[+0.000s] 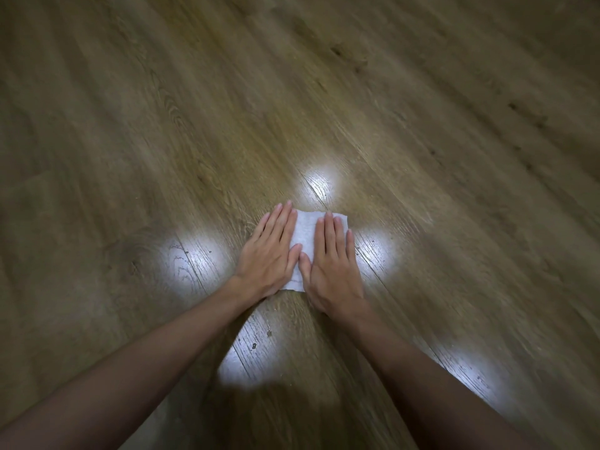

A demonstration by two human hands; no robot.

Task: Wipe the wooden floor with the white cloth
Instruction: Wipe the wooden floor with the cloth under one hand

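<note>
- White cloth (303, 248) lies flat on wooden floor (162, 125), pinned under both palms.
- Left hand (271, 251) and right hand (331, 264): fingers straight, pressing, grasping nothing.
- Risk: uneven pressure bunches or tears cloth; grit specks (259, 339) near wrists likely missed.

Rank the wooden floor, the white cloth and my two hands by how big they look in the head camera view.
1. wooden floor, fills the view
2. left hand and right hand, look alike
3. white cloth, mostly covered by both hands, so unsure
</note>
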